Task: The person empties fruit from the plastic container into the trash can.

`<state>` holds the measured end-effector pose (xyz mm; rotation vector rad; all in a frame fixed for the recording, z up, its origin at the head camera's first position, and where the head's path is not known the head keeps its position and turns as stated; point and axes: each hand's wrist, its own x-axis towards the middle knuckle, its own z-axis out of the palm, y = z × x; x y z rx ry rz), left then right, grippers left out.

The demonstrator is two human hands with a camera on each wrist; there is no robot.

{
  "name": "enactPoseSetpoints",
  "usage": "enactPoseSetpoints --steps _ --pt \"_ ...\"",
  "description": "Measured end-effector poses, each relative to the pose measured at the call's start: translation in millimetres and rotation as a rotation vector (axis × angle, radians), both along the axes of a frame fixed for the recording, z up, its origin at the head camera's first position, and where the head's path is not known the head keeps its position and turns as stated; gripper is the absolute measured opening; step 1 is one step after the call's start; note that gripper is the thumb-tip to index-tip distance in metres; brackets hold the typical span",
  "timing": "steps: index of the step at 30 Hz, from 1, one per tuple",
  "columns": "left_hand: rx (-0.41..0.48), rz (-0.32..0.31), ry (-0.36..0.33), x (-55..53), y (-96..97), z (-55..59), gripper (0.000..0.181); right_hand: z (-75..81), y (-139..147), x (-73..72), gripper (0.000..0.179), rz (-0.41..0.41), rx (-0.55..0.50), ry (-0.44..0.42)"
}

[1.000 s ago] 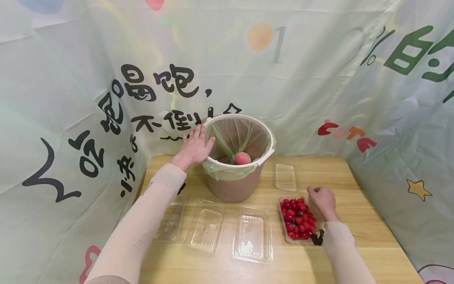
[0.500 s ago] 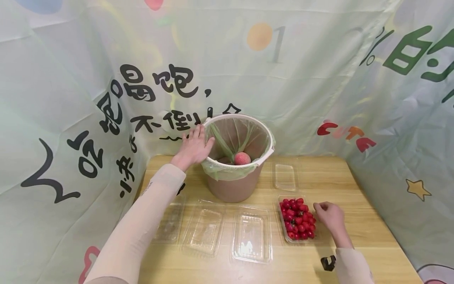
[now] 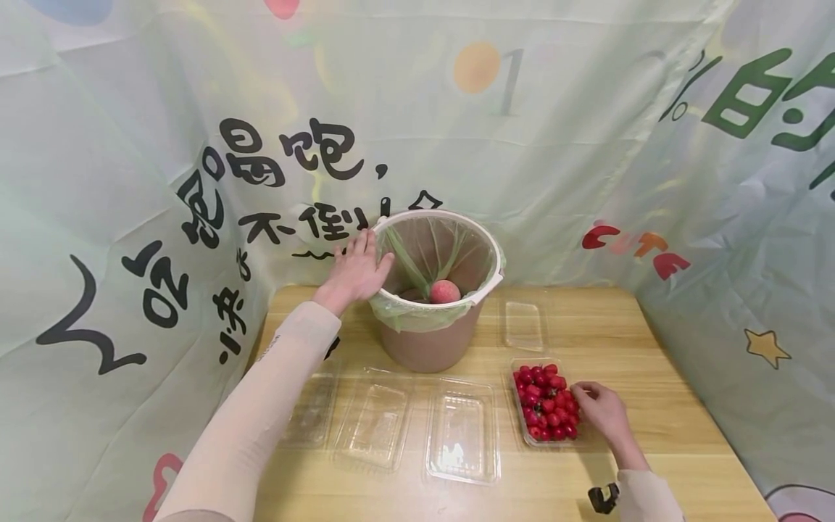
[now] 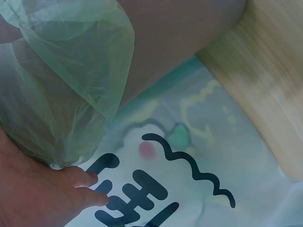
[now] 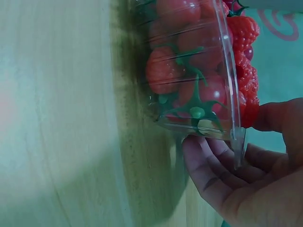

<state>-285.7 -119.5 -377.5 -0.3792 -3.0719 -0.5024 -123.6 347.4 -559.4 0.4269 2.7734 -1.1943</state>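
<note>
My left hand (image 3: 357, 272) lies against the left rim of a brownish-pink bin (image 3: 424, 348), fingers straight. In the left wrist view, this hand (image 4: 45, 191) touches the pale green liner bag (image 4: 71, 80) folded over the rim. A peach (image 3: 445, 291) sits inside the bin. At the right, a clear plastic box (image 3: 548, 443) is heaped with cherry tomatoes (image 5: 163, 70) and bumpy red fruit (image 5: 247, 78). My right hand (image 3: 605, 413) holds the box's right edge: in the right wrist view, the thumb (image 5: 272, 116) is above the rim, touching a bumpy fruit, with fingers below it outside the wall.
Two clear plastic trays (image 3: 462, 475) (image 3: 372, 458) lie in front of the bin, and another tray (image 3: 312, 420) is partly behind my left sleeve. A further clear tray (image 3: 524, 326) is right of the bin. Printed cloth (image 3: 554, 167) walls in the wooden table (image 3: 659, 391).
My right hand drew back from the box's far right corner toward me and to the right, then came back to its right edge. The left hand stays at the bin's rim.
</note>
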Motion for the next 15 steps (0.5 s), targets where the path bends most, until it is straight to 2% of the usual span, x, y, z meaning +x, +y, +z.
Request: enactPoseSetpoints --steps 8,15 --pt "0.005 0.004 -0.006 1.1 0.1 1.4 0.080 -3.1 -0.9 -8.1 0.055 -0.034 -0.078 -0.035" --pt "0.008 0.005 -0.005 0.2 -0.3 0.7 0.081 -4.0 -8.9 -13.8 0.055 -0.046 -0.048 -0.028"
